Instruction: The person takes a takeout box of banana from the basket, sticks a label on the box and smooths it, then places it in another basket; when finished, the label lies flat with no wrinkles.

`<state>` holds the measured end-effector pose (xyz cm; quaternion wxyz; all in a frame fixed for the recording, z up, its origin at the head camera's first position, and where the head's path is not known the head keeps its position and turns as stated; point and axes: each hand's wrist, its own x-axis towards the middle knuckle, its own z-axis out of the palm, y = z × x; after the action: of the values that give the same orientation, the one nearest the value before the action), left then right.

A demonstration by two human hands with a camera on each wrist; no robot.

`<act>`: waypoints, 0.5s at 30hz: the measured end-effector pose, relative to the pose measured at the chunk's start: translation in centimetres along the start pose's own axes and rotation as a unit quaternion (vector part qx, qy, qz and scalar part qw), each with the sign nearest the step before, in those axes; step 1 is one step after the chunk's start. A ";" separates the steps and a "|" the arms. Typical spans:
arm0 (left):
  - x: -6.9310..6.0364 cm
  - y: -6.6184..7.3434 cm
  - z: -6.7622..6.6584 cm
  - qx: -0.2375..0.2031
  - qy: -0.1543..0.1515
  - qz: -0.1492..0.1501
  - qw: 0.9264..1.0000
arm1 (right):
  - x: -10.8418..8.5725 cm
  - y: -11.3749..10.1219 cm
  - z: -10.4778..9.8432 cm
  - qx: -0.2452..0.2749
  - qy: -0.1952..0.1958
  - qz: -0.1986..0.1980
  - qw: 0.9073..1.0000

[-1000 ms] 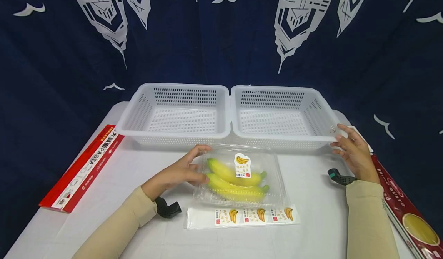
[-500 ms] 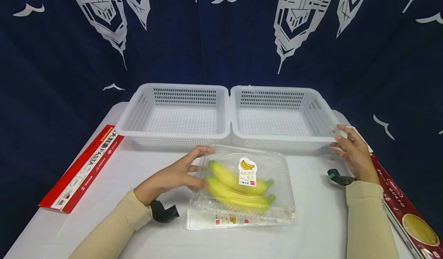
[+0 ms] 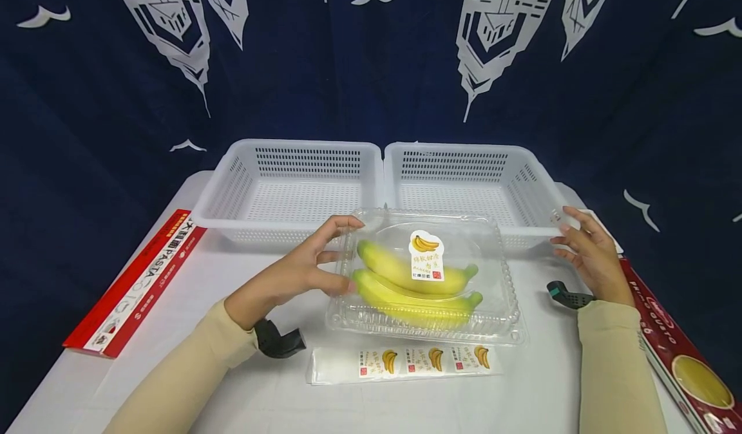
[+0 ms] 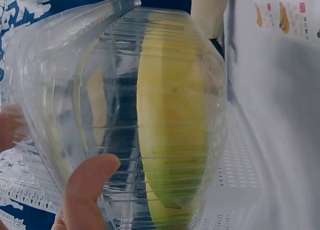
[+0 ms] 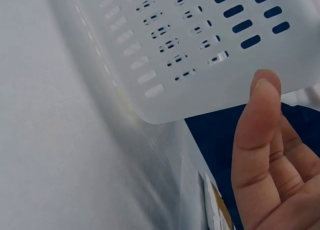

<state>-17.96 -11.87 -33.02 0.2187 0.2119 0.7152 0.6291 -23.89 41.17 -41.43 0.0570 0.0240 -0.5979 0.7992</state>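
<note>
In the head view my left hand [image 3: 301, 273] grips the left end of a clear plastic clamshell box [image 3: 498, 299], thumb near the front and fingers toward the back. The box is held off the table and overlaps the front of the right basket. Two yellow bananas [image 3: 414, 302] with green ends lie inside, and a banana label [image 3: 427, 257] is stuck on the lid. The left wrist view shows my thumb against the ribbed box wall and a banana [image 4: 172, 109] behind it. My right hand [image 3: 597, 257] is at the front right corner of the right basket [image 5: 215, 84], fingers loosely bent.
The left basket [image 3: 290, 228] stands beside the right one at the back. A strip of banana labels [image 3: 406, 364] lies in front of the box. A red pasta package [image 3: 139, 279] lies left, a dark red package [image 3: 672, 331] right. A patterned blue curtain [image 3: 371, 67] hangs behind.
My left hand has lifted the box of bananas off the table, drawing it nearer and then raising it rightward and back toward the right basket. The label strip shows again. My right hand stays put.
</note>
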 end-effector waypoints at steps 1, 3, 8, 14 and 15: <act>0.2 0.3 -0.1 -0.001 0.003 0.005 1.000 | 0.0 0.0 0.0 -0.001 0.001 0.001 1.000; 0.6 0.7 -0.2 -0.003 0.009 0.016 1.000 | 0.0 0.0 0.0 -0.004 0.003 0.002 1.000; 1.6 1.9 -0.5 -0.007 0.027 0.031 0.999 | 0.0 -0.1 -0.1 -0.004 0.004 0.010 1.000; 3.2 3.3 -0.8 -0.004 0.046 0.038 0.998 | 0.0 -0.1 -0.1 0.011 -0.004 0.014 1.000; 3.5 3.5 -0.9 -0.003 0.049 0.038 0.998 | 0.0 -0.1 -0.1 0.012 -0.005 0.013 1.000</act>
<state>-21.18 -10.13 -29.58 0.1599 0.2069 0.7148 0.6486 -23.84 41.33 -41.34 0.0431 0.0208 -0.5885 0.8071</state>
